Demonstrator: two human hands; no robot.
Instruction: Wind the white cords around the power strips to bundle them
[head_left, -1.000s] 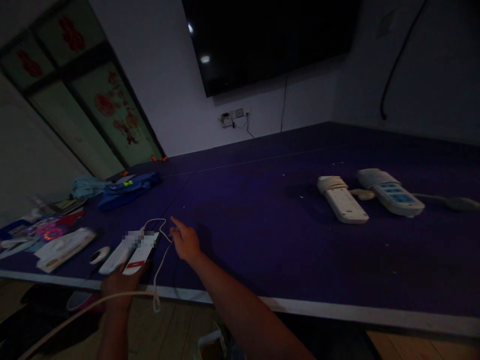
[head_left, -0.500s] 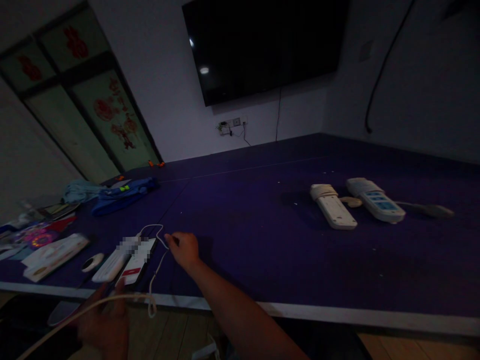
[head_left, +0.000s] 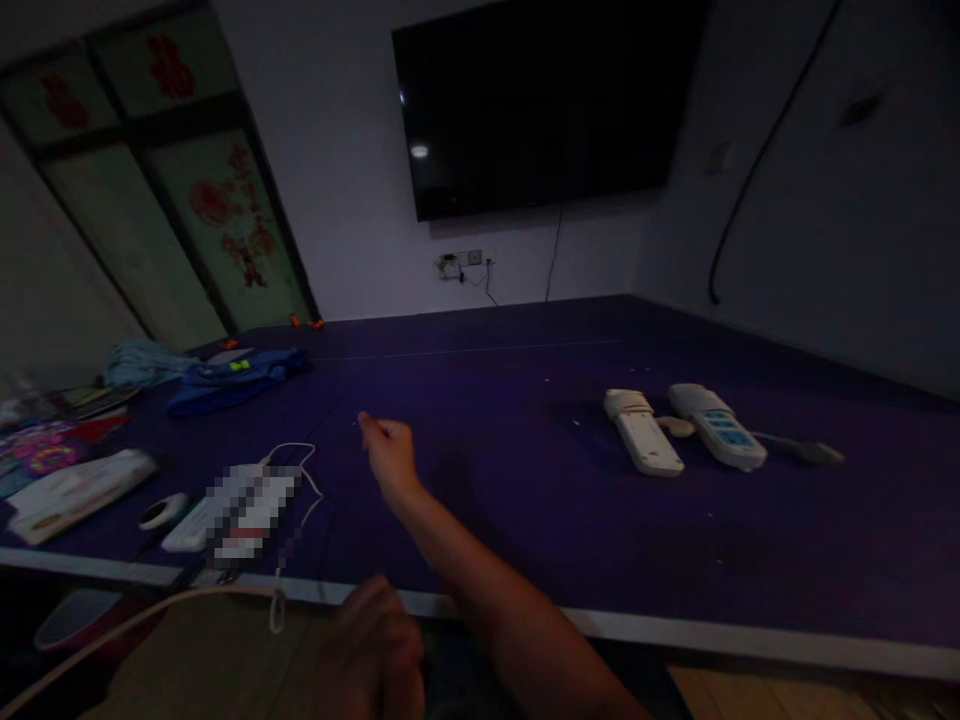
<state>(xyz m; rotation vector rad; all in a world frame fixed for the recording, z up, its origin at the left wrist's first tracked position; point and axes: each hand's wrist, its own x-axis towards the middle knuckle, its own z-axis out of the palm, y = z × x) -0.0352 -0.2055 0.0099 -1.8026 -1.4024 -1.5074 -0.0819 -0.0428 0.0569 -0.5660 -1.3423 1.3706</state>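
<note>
My right hand (head_left: 390, 455) hovers over the purple tabletop with its fingers curled in and the thumb pointing away. Whatever it may hold is hidden by the fingers. To its left, apart from it, a thin white cable (head_left: 309, 465) loops on the table and hangs over the front edge. My left hand (head_left: 375, 650) is low in front of the table edge, dark and smeared by motion, so its fingers are unclear. A flat white phone-like object (head_left: 251, 520), partly pixelated, lies by the cable, beside a long white object (head_left: 199, 522).
Two white power strips (head_left: 649, 440) (head_left: 724, 435) with wound cords lie on the right of the purple table (head_left: 480, 500). On the left are a small white rounded device (head_left: 165, 512), a white packet (head_left: 82, 490) and blue cloth (head_left: 232, 380). A pale cord (head_left: 150, 610) crosses the lower left.
My right hand has moved away from the white cable, up and to the right. My left hand has come from beside the phone-like object towards the middle. The view has shifted slightly.
</note>
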